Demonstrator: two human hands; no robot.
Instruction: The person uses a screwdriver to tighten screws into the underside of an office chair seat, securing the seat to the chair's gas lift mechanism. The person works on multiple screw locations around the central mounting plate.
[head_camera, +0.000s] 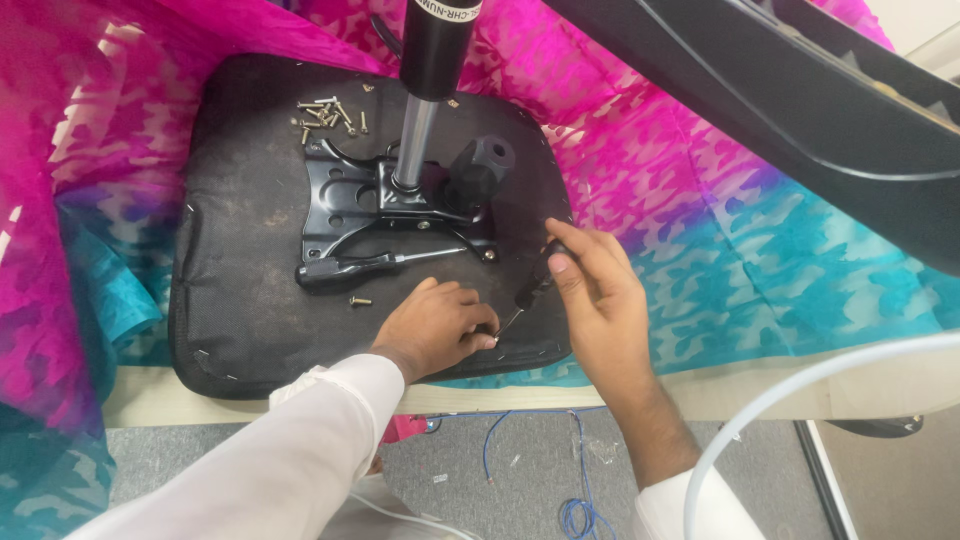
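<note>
Screwdriver (530, 295), a small black-handled one, is held in your right hand (600, 300), fingers closed round the handle, its tip angled down toward the near edge of the upturned black seat base (240, 300). Your left hand (435, 325) rests on the base with fingers pinched at the tip. Behind them lie the metal bracket (345, 200), a lever (370, 265) and loose screws (325, 115)

I see both hands bare, no gloves or rings. Left arm (300, 440) in a long loose white sleeve down to the wrist; right white sleeve (690, 505) pushed up, forearm uncovered.
</note>
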